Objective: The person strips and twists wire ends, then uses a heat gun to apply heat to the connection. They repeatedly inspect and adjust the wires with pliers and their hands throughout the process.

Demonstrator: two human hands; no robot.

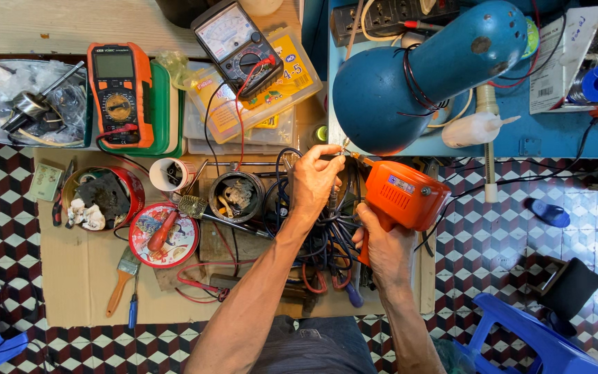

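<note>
- Orange plastic soldering gun (401,197) sits in the right hand (385,251), whose grip is clenched around the handle, with the gun's body above the knuckles and its tip aimed up and to the left.
- Left hand (313,181) is just to the left of the gun, fingers pinched together at the top on something small and thin right by the gun's tip; what it pinches is too small to tell.
- Tangle of black, blue and red wires (327,242) lies under and between both hands, on a sheet of cardboard (84,277).
- Blue desk lamp (417,76) hangs just above the hands, its round shade close over the gun's tip.
- Left of the left hand stands a small open tin (237,196) of odd parts, then a white cup (168,173), then a red round tin (100,195).
- Below those lie a round lid (163,235) holding a red-handled tool, and a paintbrush (122,277).
- Above the left hand, a black analogue meter (238,45) rests on clear plastic boxes (257,97), and an orange digital meter (120,93) lies further left.
- Far left, a clear tub (36,102) holds metal pieces.
- Beyond the right hand, a white squeeze bottle (475,129) lies on a blue bench (548,131).
- Patterned floor tiles (493,242) and blue plastic chairs (527,336) surround the cardboard.
</note>
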